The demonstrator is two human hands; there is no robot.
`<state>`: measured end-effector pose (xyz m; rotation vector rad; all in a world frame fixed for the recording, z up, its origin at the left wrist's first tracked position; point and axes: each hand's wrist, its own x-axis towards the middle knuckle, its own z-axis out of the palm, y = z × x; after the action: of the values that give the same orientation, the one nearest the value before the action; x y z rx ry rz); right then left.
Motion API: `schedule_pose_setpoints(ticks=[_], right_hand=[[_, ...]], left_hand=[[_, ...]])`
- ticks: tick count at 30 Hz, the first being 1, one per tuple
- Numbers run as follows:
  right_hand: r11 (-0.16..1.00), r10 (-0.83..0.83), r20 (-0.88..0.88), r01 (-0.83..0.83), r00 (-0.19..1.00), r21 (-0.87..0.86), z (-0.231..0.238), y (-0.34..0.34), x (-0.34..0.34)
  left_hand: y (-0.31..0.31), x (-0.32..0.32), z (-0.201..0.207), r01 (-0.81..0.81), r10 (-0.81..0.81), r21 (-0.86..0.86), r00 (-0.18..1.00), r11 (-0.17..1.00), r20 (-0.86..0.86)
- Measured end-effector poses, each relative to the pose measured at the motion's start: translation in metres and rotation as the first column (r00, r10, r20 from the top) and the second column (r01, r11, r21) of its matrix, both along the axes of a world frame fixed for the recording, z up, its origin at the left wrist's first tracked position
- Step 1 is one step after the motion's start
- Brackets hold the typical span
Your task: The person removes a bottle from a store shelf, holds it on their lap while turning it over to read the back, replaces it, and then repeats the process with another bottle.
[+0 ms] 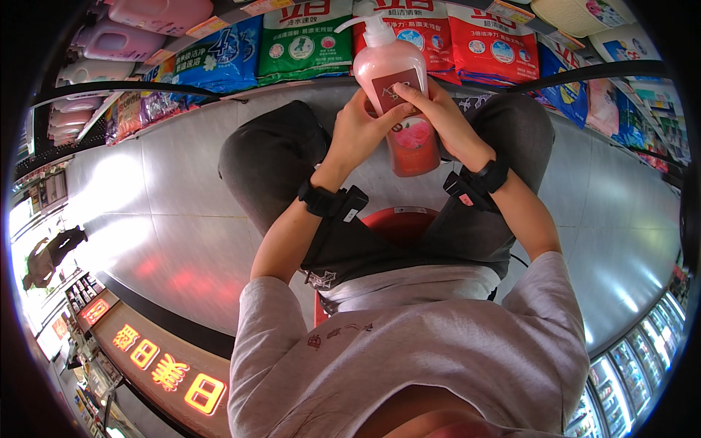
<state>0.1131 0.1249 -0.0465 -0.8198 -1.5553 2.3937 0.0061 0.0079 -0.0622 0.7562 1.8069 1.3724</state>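
Between both hands, above my knees, is a pink pump bottle point(412, 157) with a white pump head point(377, 31) and a dark label. My left hand point(365, 125) wraps its left side, the thumb lying across the front. From the right, my right hand point(447, 120) grips the same bottle, its thumb pressed on the label. The bottle stands nearly upright, leaning slightly to the left at the top. The backs of my other fingers are hidden behind it.
Green point(305, 40), blue point(219, 58) and red detergent bags point(493, 44) line the shelf ahead. Pink bottles point(120, 40) fill the left shelf. I sit on a red stool point(399, 223). A lit-sign counter point(157, 358) stands at lower left, glass-door coolers point(621, 387) at lower right.
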Motion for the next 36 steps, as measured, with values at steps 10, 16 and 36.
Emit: schedule_pose_setpoints(ticks=[10,16,36], right_hand=[[0.994,0.026,-0.028,-0.023,0.999,0.108,-0.003,0.002,-0.001],[0.975,0.072,-0.069,-0.056,0.995,0.214,-0.006,0.001,-0.003],[0.95,-0.25,-0.319,0.296,0.914,0.104,0.038,0.001,0.019]], left_hand=[[-0.001,0.002,-0.004,-0.022,0.025,0.079,0.999,0.997,-0.039],[-0.004,0.007,0.006,-0.054,0.047,-0.034,0.98,0.998,-0.191],[-0.005,0.014,0.035,0.245,-0.231,0.14,0.967,0.959,-0.111]])
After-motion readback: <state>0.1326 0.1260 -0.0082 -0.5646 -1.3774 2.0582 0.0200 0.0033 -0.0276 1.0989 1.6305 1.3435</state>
